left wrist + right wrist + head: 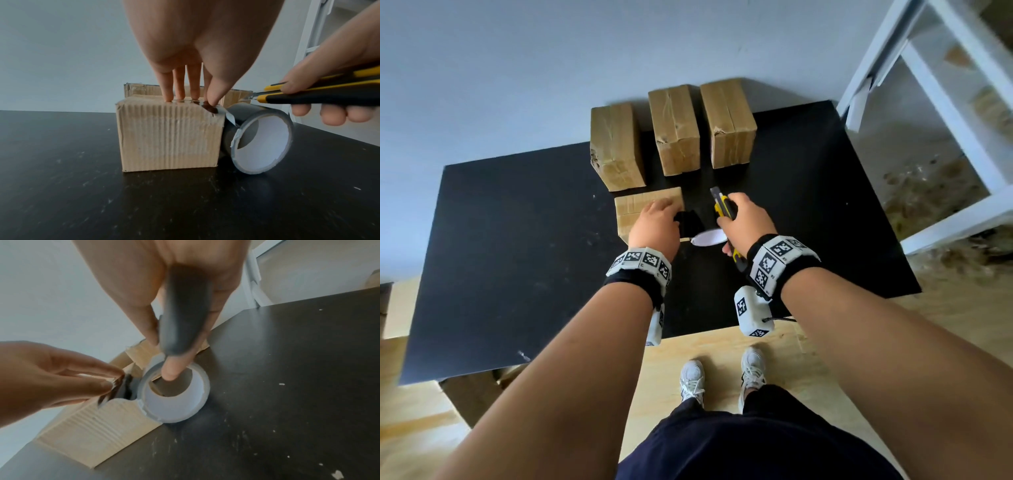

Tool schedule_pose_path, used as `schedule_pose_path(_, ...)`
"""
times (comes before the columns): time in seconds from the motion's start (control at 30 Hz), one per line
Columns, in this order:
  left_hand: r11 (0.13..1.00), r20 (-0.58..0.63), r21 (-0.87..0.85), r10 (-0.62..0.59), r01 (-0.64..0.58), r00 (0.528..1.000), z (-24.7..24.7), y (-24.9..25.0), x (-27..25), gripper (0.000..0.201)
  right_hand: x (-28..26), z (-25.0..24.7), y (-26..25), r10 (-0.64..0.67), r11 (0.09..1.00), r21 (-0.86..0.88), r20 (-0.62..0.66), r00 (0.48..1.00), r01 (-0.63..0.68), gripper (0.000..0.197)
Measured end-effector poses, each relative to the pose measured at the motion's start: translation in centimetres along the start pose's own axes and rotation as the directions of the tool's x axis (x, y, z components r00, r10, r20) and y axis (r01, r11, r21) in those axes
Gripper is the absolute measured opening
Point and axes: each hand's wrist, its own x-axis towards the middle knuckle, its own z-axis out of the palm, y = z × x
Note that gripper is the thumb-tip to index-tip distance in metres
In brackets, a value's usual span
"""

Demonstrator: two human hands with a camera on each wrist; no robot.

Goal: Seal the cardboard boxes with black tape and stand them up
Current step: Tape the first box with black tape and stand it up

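A cardboard box (633,207) (168,136) (96,431) lies flat on the black table (517,257). My left hand (655,224) (185,97) presses straight fingertips on the black tape strip (209,108) along the box's top. The black tape roll (705,236) (261,138) (174,395) stands on edge against the box's right side, its strip still joined to the box. My right hand (743,222) (320,104) grips a yellow and black utility knife (724,207) (308,94) (183,318), blade out, just above the roll.
Three cardboard boxes (616,147) (676,130) (727,123) stand upright in a row at the table's far edge, against the wall. A white frame (928,113) stands to the right of the table. My shoes (722,377) are on the wooden floor.
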Motion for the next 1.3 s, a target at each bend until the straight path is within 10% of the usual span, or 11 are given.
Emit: schedule_pose_path(1.3, 0.983, 0.132, 0.182, -0.025, 0.000, 0.991, 0.0, -0.4, 0.9, 0.039, -1.5, 3.2, -3.3, -0.068, 0.906, -0.402, 0.172, 0.983, 0.133, 0.034)
